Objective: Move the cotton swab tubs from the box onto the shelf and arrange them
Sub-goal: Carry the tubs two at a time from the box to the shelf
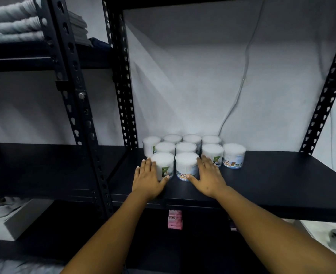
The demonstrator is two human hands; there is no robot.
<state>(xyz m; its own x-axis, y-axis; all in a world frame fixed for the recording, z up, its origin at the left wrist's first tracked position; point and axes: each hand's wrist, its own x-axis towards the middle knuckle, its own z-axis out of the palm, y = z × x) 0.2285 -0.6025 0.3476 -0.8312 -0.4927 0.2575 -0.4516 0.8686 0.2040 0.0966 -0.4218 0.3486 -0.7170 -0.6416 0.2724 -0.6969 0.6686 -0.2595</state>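
White-topped tubs (186, 155) upright on shelf (271, 175) | left hand (147, 178), right hand (208, 178) grip: open, flat against front pair

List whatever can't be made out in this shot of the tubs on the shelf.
- Source box: not in the head view at all.
- Back-row tubs: labels hidden by the tubs in front.
- Front-left tub: left side covered by the left hand.
- Front-middle tub: label print blurred, partly covered by the right hand.
- Pink packet below the shelf: top cut off by the shelf edge.
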